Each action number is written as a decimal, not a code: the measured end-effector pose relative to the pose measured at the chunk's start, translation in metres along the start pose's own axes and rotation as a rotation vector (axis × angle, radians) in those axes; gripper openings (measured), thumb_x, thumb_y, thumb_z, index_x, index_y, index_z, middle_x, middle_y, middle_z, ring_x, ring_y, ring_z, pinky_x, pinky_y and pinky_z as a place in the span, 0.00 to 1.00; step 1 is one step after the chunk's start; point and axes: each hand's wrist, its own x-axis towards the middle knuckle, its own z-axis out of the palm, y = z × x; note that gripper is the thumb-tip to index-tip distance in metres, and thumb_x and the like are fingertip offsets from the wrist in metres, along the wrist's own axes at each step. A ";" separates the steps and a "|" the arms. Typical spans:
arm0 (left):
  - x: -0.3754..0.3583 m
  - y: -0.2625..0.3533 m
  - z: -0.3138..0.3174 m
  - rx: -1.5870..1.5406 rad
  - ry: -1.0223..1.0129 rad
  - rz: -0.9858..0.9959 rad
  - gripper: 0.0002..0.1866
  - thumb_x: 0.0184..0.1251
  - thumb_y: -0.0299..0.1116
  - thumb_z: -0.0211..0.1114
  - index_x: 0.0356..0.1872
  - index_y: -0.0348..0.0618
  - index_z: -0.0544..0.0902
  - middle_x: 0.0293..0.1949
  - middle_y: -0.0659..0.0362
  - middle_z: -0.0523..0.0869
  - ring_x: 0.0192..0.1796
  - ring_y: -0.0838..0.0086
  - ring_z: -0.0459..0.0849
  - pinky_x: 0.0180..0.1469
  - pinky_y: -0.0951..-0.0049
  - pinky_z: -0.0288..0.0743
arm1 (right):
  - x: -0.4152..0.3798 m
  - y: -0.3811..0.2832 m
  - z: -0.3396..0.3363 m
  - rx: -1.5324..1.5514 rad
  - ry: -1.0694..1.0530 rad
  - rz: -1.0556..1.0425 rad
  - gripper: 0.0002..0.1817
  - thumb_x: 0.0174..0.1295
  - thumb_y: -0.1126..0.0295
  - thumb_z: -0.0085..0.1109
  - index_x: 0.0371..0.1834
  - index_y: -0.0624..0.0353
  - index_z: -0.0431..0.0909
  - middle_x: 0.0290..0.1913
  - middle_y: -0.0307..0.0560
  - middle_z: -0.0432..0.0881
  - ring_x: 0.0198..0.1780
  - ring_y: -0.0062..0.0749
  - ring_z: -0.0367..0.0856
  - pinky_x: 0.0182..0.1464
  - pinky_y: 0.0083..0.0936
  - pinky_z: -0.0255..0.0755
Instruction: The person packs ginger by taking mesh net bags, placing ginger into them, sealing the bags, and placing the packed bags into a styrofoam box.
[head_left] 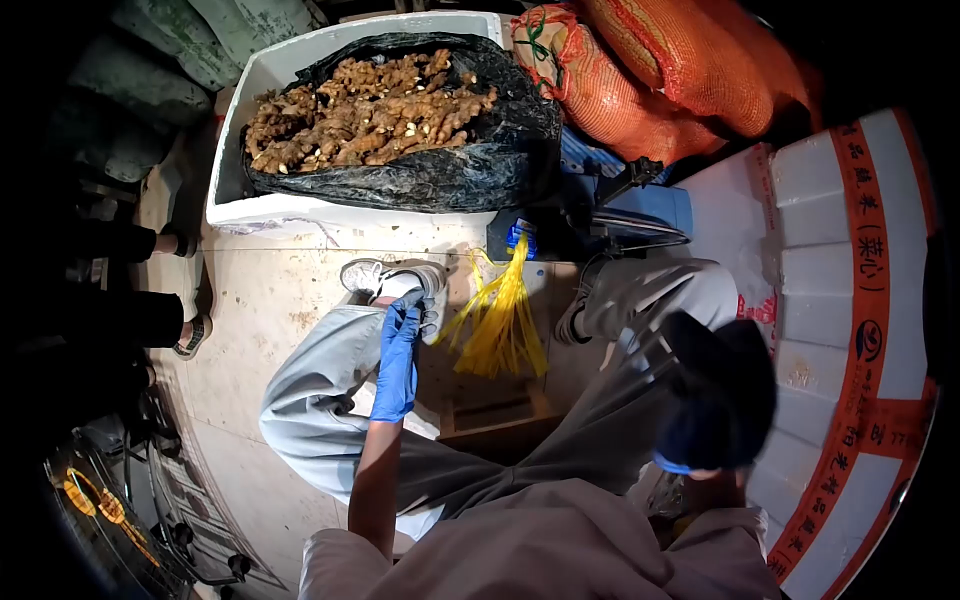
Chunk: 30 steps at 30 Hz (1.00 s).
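My left hand [397, 362], in a thin blue glove, is raised over my left knee and seen from its edge. Its fingers are pressed together, with a dark grey patch at the tips; whether they hold something small is not clear. My right hand [715, 400] is above my right thigh, wearing a dark glove with a blue cuff at the wrist. Motion smears its fingers. Between my legs hangs a bunch of yellow plastic strips [505, 325]. Beyond my feet, knobbly ginger roots [370, 110] are heaped on a black plastic bag [420, 185] inside a white foam box [235, 200].
Orange mesh sacks [690, 60] lie at the back right, beside a blue object with a dark metal arm [645, 210]. White foam boxes with red tape [860, 300] stand at my right. Another person's sandalled feet [190, 335] are at left, near a bicycle [110, 510].
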 end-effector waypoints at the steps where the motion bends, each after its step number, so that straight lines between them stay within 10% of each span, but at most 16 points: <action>1: 0.006 -0.010 0.004 0.004 0.007 0.004 0.13 0.61 0.32 0.54 0.47 0.45 0.73 0.39 0.66 0.77 0.41 0.83 0.74 0.43 0.81 0.66 | -0.011 0.026 0.026 0.084 0.050 0.108 0.20 0.41 0.75 0.47 0.42 0.62 0.75 0.26 0.44 0.76 0.24 0.35 0.69 0.32 0.32 0.65; 3: 0.018 -0.029 0.017 0.047 -0.018 -0.068 0.12 0.61 0.33 0.55 0.46 0.45 0.73 0.38 0.67 0.77 0.41 0.83 0.74 0.42 0.82 0.66 | -0.040 0.073 0.094 0.192 0.260 0.270 0.17 0.45 0.79 0.43 0.39 0.60 0.76 0.26 0.46 0.74 0.25 0.39 0.71 0.33 0.33 0.66; 6: 0.060 -0.078 0.033 0.211 -0.065 -0.110 0.12 0.60 0.33 0.56 0.44 0.44 0.74 0.37 0.67 0.77 0.37 0.84 0.72 0.40 0.83 0.65 | -0.081 0.124 0.162 0.884 0.176 0.737 0.12 0.51 0.82 0.40 0.34 0.64 0.76 0.22 0.40 0.71 0.23 0.16 0.67 0.25 0.14 0.61; 13: 0.163 -0.173 0.114 0.897 -0.113 -0.178 0.11 0.55 0.35 0.56 0.34 0.39 0.77 0.29 0.52 0.79 0.30 0.70 0.77 0.35 0.74 0.69 | -0.081 0.118 0.135 0.881 0.069 0.895 0.12 0.53 0.81 0.40 0.33 0.64 0.76 0.27 0.39 0.74 0.26 0.16 0.68 0.30 0.12 0.62; 15: 0.200 -0.218 0.119 0.847 -0.056 0.696 0.12 0.53 0.40 0.55 0.32 0.42 0.78 0.29 0.50 0.80 0.30 0.63 0.78 0.33 0.68 0.70 | -0.093 0.132 0.135 1.250 0.247 1.065 0.13 0.52 0.81 0.39 0.34 0.65 0.75 0.29 0.40 0.74 0.27 0.16 0.69 0.31 0.13 0.63; 17: 0.229 -0.227 0.126 1.026 0.051 0.292 0.12 0.53 0.41 0.55 0.28 0.44 0.80 0.30 0.52 0.81 0.32 0.59 0.79 0.32 0.65 0.71 | -0.093 0.136 0.127 1.231 0.286 1.083 0.14 0.52 0.81 0.37 0.36 0.66 0.74 0.28 0.40 0.74 0.26 0.17 0.68 0.31 0.14 0.64; 24: 0.240 -0.238 0.141 1.070 -0.027 0.149 0.14 0.53 0.45 0.53 0.23 0.48 0.80 0.25 0.52 0.80 0.29 0.59 0.79 0.30 0.64 0.71 | -0.087 0.137 0.121 1.116 0.097 1.105 0.13 0.52 0.78 0.39 0.38 0.67 0.73 0.24 0.40 0.73 0.26 0.17 0.69 0.30 0.13 0.64; 30: 0.209 -0.200 0.143 0.931 0.047 0.400 0.08 0.47 0.36 0.58 0.23 0.42 0.80 0.23 0.50 0.78 0.29 0.57 0.76 0.32 0.67 0.70 | -0.072 0.128 0.121 0.955 -0.061 1.087 0.14 0.59 0.70 0.37 0.34 0.66 0.73 0.25 0.43 0.75 0.24 0.18 0.69 0.28 0.14 0.62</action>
